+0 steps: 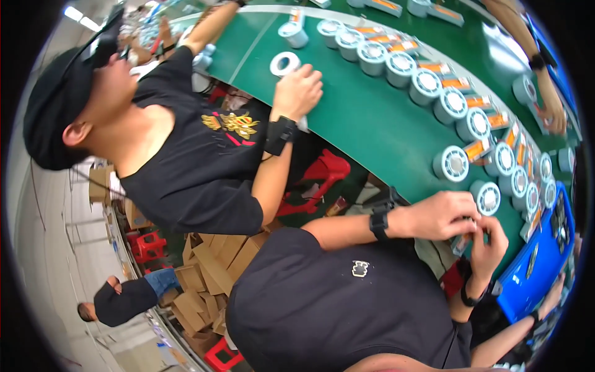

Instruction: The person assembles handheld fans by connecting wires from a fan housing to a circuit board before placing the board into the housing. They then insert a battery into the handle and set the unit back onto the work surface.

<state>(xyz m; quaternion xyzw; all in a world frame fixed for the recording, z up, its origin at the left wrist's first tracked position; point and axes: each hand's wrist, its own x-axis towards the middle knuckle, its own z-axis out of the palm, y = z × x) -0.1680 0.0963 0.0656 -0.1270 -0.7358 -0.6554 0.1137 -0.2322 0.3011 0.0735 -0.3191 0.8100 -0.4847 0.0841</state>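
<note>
My left hand (437, 215) reaches in at the near edge of the green table, fingers bent into a pinch. Its fingertips meet those of my right hand (488, 248), which is also closed. Whatever they pinch is too small or hidden to name. A small pale piece with a hint of orange (460, 244) shows just below the left fingers; I cannot tell which hand holds it. Right beyond my fingers stands a round light-grey housing with a ribbed top (487, 198). Another such housing (451, 164) is a little farther to the left.
A curved row of grey housings (426, 85) with orange-labelled strips runs along the green table (372, 133). A blue tray (527, 273) lies at the right. At the left a co-worker's hand (299, 93) touches a white ring (284, 64). Red stools (325, 173) and cardboard (214, 263) are behind.
</note>
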